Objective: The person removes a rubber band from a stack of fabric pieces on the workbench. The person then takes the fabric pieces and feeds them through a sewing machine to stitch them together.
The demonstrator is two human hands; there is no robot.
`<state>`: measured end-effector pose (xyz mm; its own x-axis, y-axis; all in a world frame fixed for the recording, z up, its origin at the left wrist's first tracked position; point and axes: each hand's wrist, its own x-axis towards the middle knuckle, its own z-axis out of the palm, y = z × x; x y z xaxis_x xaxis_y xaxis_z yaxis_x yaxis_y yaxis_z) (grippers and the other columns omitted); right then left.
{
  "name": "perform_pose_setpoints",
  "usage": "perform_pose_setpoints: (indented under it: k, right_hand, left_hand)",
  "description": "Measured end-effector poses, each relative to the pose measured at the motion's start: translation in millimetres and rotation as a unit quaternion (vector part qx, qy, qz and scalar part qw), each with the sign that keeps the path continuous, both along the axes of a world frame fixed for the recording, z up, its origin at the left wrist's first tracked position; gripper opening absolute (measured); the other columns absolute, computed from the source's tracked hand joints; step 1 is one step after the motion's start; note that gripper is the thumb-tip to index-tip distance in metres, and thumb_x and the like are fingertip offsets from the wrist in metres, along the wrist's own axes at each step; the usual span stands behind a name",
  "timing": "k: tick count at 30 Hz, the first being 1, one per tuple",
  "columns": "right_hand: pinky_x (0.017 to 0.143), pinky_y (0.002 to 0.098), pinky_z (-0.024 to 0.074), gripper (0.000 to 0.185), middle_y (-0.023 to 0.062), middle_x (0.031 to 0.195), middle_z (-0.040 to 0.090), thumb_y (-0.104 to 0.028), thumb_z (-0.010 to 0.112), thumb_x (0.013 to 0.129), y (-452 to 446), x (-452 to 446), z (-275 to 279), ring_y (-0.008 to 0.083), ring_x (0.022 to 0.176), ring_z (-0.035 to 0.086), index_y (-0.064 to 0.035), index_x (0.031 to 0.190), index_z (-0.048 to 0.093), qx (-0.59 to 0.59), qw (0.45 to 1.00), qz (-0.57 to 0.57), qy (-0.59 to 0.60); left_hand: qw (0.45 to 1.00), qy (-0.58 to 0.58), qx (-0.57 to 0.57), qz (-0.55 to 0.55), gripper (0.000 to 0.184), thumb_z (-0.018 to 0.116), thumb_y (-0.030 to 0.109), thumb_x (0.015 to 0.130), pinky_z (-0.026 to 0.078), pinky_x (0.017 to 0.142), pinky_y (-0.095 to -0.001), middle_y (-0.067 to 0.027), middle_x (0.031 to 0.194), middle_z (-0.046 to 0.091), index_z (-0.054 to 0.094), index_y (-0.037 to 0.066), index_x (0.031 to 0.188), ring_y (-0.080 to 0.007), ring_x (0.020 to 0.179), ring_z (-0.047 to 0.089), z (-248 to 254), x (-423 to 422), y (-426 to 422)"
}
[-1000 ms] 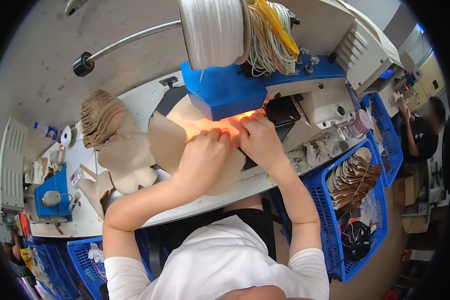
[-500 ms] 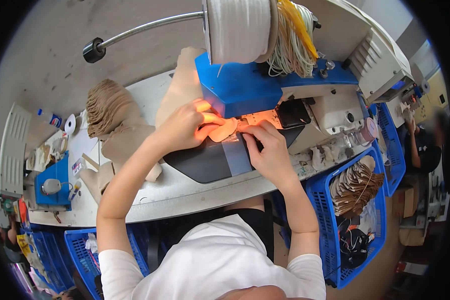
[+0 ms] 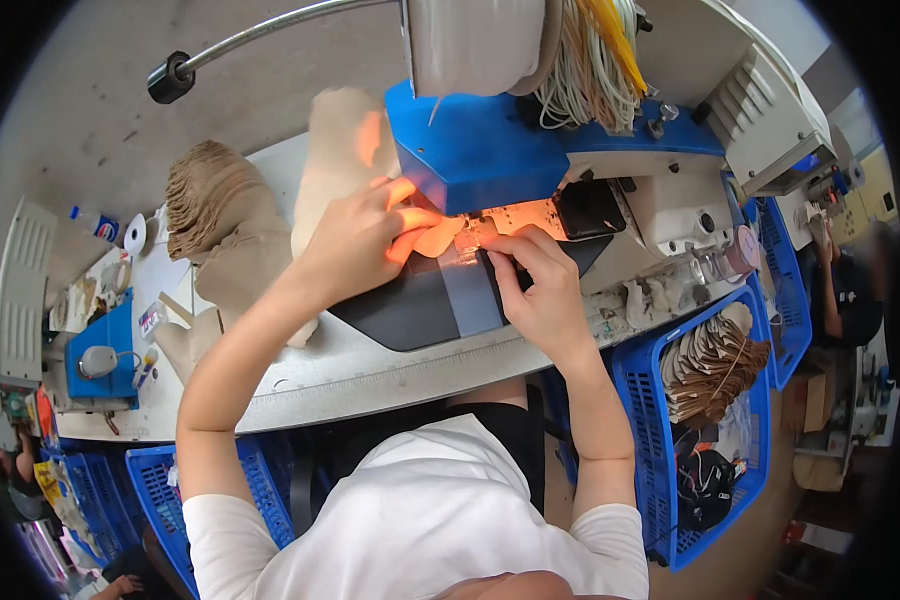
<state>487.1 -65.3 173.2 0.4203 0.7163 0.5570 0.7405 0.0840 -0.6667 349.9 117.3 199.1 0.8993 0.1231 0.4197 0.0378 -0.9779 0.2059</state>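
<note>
Under the blue-covered head of the sewing-type machine, a small beige piece of material glows orange in the work light. My left hand is closed on its left side, fingers bent and partly lit. My right hand pinches with thumb and forefinger at the right end of the piece, close to the machine's lit working spot; the exact grip there is hard to make out. Below both hands lies the black bed plate with a grey strip across it. A larger beige sheet stands behind my left hand.
A stack of beige pieces sits at left. White tape spool and hanging cords are overhead. A black phone-like slab lies right of the machine head. A blue basket with bundled pieces stands at right; a person is beyond.
My view has shifted slightly, so the bench sits higher. My left hand has moved a little left relative to my right, and less of the beige piece shows. Orange light now falls on the large sheet.
</note>
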Motion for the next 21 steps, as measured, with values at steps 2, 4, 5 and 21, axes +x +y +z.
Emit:
perform_pose_setpoints:
  k: [2,4,5,21]
  right_hand:
    - [0.069,0.0364,0.0492,0.01,0.0113,0.083,0.061,0.001,0.063,0.082,0.0,-0.1,-0.7,0.0293,0.077,0.062,-0.0006,0.091,0.066,0.006,1.0,0.001,0.0]
    - [0.069,0.0362,0.0493,0.011,0.0113,0.083,0.061,0.001,0.063,0.081,0.2,0.1,-0.6,0.0291,0.077,0.062,-0.0004,0.091,0.066,0.008,1.0,0.003,-0.001]
    - [0.069,0.0361,0.0493,0.011,0.0113,0.083,0.061,0.001,0.063,0.081,0.3,0.1,-0.6,0.029,0.077,0.062,-0.0004,0.091,0.066,0.009,1.0,0.004,-0.002]
    - [0.068,0.0363,0.0493,0.01,0.0115,0.082,0.062,0.001,0.063,0.081,0.5,0.2,-1.0,0.029,0.077,0.062,0.0002,0.089,0.067,0.009,1.0,0.005,0.001]
  left_hand:
    - [0.999,-0.012,0.028,0.031,0.02,0.066,0.009,0.075,0.051,0.068,-0.036,-0.0034,0.096,0.061,0.073,0.012,0.093,-0.0245,0.084,0.059,-2.1,-3.3,-13.1]
    - [0.998,-0.009,0.042,0.055,0.019,0.066,0.011,0.075,0.051,0.067,-0.0361,-0.0031,0.098,0.061,0.072,0.009,0.093,-0.0239,0.083,0.059,-0.1,-5.7,-24.1]
    - [0.998,0.0,0.041,0.046,0.022,0.065,0.012,0.076,0.051,0.069,-0.0371,-0.0047,0.099,0.062,0.072,0.009,0.097,-0.0255,0.084,0.059,1.0,-7.6,-26.6]
    - [0.989,0.094,0.113,-0.021,0.043,0.06,0.016,0.078,0.048,0.081,-0.0395,-0.0079,0.112,0.063,0.063,0.012,0.121,-0.0283,0.097,0.056,1.7,-11.7,0.5]
